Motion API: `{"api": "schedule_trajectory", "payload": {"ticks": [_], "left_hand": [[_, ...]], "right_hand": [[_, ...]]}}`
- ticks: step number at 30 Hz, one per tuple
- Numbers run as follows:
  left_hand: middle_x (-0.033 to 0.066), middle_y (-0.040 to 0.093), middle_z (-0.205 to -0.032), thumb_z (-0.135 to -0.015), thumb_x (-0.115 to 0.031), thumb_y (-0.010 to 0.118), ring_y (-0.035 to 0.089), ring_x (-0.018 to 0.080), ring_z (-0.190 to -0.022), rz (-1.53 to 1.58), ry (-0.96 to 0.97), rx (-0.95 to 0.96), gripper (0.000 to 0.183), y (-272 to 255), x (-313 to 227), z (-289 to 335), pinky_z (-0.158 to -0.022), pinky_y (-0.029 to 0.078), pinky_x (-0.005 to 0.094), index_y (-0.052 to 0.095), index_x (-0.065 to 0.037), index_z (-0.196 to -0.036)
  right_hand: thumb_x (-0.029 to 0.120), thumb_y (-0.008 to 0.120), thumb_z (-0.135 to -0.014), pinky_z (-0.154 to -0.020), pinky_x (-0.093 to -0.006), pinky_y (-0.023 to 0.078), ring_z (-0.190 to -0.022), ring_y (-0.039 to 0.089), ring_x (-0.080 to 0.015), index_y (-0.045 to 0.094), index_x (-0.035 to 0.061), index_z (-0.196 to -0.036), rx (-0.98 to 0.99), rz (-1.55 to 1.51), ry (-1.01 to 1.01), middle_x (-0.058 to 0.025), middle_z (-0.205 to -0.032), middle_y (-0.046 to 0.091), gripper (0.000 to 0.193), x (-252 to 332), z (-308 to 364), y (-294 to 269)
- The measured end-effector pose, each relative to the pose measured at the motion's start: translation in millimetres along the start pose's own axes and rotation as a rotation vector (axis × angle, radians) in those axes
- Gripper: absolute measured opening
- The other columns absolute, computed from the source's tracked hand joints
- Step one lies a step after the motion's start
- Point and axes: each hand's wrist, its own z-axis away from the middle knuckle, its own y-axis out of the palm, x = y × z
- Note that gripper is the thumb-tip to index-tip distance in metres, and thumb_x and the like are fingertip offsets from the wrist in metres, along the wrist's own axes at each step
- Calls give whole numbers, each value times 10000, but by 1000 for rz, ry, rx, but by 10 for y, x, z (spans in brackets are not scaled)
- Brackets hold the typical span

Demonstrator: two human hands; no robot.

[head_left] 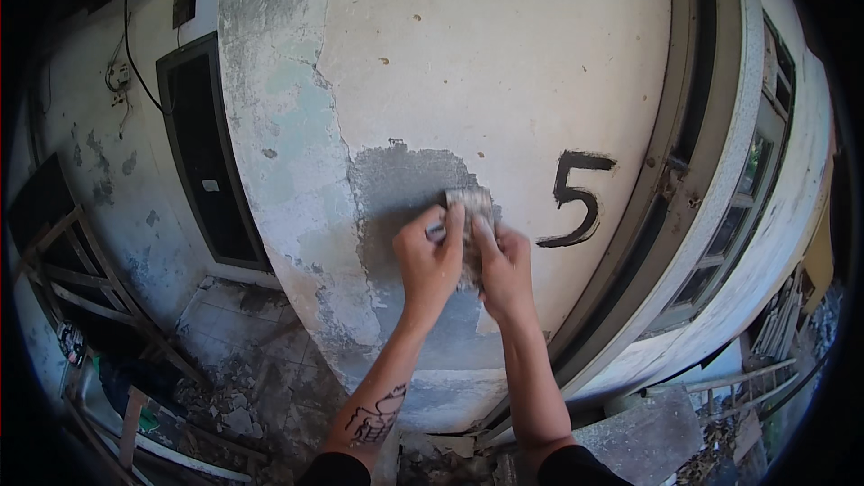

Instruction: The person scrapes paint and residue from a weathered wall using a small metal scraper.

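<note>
Both my hands press a flat, pale, dust-caked rectangular tool (469, 199) against the wall (504, 63). Its exact kind is blurred and partly covered by my fingers. My left hand (430, 250) is closed on its left side, thumb lying along the face; a small grey bit shows between those fingers. From the right, my right hand (506, 268) grips the same tool. Under and around it is a bare grey patch (396, 180) with a ragged edge, where the cream paint is gone. A black painted mark (589, 198) stands to the right of my hands.
Right of the wall runs a door frame (648, 207), then a window (729, 225). A dark door (211, 153) stands in the far left wall. Rubble covers the floor (261, 378); a wooden frame (99, 288) leans at left. Boards and debris (738, 414) lie lower right.
</note>
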Motion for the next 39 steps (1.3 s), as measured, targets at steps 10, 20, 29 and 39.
{"api": "schedule_trajectory", "payload": {"ticks": [10,20,29,39], "left_hand": [[-79,373,-536,-891,-178,574,299,2,-517,-154,-16,9,342,-33,61,146,-420,211,219,497,5,-612],[28,382,-462,-876,-210,585,326,30,-491,-238,-24,60,369,-20,68,156,-402,265,265,490,34,-617],[-19,517,-565,-865,-190,612,437,25,-463,-129,-320,312,215,-699,-336,229,-409,324,178,622,-8,-751],[29,580,-598,-761,-280,686,494,151,-389,-263,184,1356,203,-1286,-1648,518,-371,378,268,631,-107,-852]], "right_hand": [[263,505,-919,-271,-205,267,-357,370,-26,567,39,-708,-15,-38,61,37,-500,464,314,-179,57,-57],[279,504,-919,-299,-207,280,-357,387,-33,568,44,-689,-27,-10,-28,31,-483,469,335,-289,32,-165],[303,497,-931,-392,-196,301,-448,378,-9,560,68,-712,205,56,80,65,-539,447,327,-184,229,-171],[279,509,-933,-495,-183,302,-559,372,12,598,59,-793,135,-46,388,95,-649,480,275,-596,639,-827]]}}
